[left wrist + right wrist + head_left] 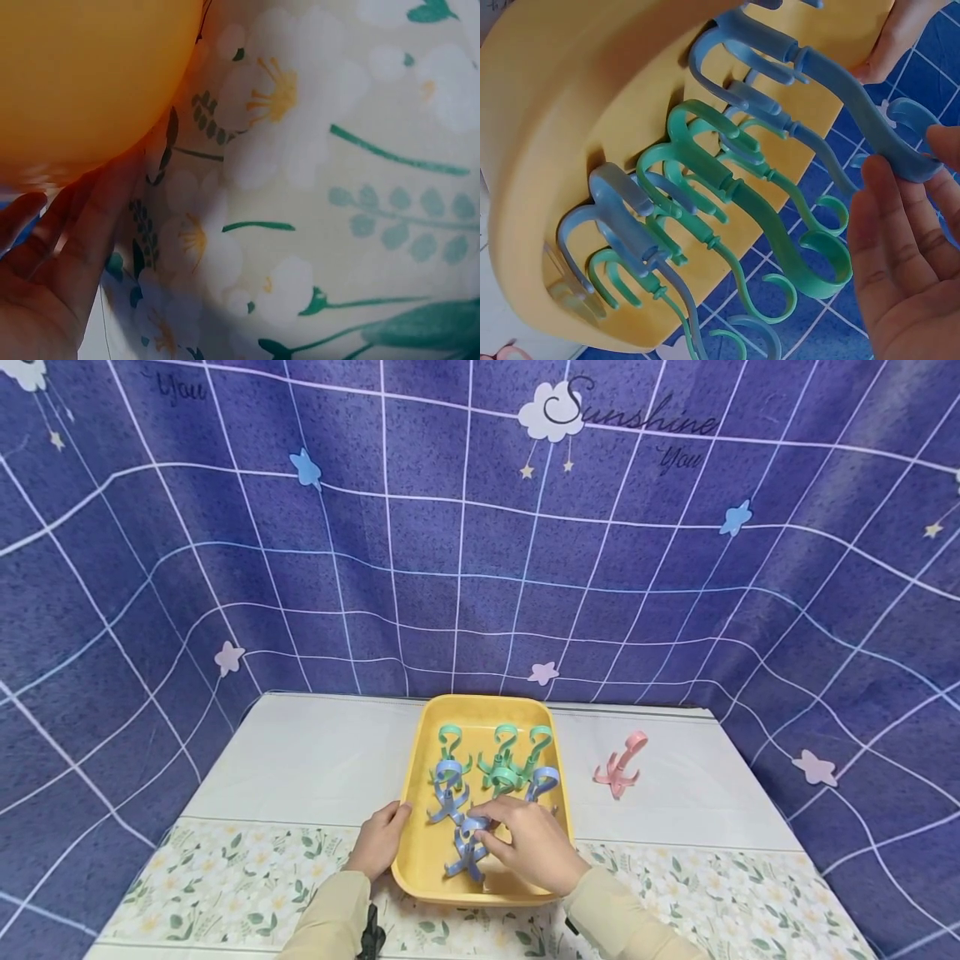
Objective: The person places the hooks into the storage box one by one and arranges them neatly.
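In the head view, my right hand (528,839) pinches the curled top of a blue multi-prong hook hanger (467,858) between thumb and fingertips. Its prongs point outward low in the near half of a yellow basin (487,900). In the right wrist view, the held blue hanger (847,90) leads from its prongs to my fingertips. My left hand (381,839) holds the basin's left rim, its fingers (94,202) along the outer wall in the left wrist view. Two more blue hangers, one at left (448,802) and one at right (546,781), stand nearby.
Several green hook hangers (504,743) stand in the basin's far half. A pink hook hanger (618,770) stands on the white tabletop (675,810) to the right. A floral cloth strip (247,877) runs along the near side, and a blue grid-patterned curtain (420,593) surrounds the table.
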Available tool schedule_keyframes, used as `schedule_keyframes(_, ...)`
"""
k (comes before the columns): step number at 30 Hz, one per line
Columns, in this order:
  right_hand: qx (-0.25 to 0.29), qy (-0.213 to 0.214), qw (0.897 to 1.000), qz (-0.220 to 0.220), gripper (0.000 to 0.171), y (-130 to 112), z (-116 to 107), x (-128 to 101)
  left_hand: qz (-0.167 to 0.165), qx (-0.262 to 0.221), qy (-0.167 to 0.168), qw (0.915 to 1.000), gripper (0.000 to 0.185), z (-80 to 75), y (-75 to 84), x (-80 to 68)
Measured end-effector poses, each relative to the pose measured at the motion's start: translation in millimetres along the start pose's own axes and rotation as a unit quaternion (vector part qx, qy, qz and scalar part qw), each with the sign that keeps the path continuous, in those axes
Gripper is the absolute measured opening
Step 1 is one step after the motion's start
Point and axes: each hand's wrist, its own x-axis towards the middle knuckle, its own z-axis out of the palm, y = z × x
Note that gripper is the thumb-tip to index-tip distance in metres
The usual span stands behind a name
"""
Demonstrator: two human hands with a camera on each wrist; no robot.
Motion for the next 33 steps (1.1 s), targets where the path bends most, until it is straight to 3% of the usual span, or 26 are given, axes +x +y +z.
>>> schedule_keyframes(7,0.006,-0.011,1.0,0.009,0.022,0.2,1.5,-0.4,-0.018,-0.005,-0.01,0.9998,0.051,-1.3,-0.2,-1.6)
schedule_keyframes(25,0.025,-0.036,0.998,0.041,0.031,1.1,-3.0,-3.1,-0.013,0.002,-0.01,0.9999,0.048,-2.2,0.4,-2.6)
schedule_keyframes(33,0.025,-0.02,0.998,0.05,0.033,8.8,-10.6,-9.1,-0.018,0.009,-0.014,0.9997,0.051,-1.4,0.5,-2.0)
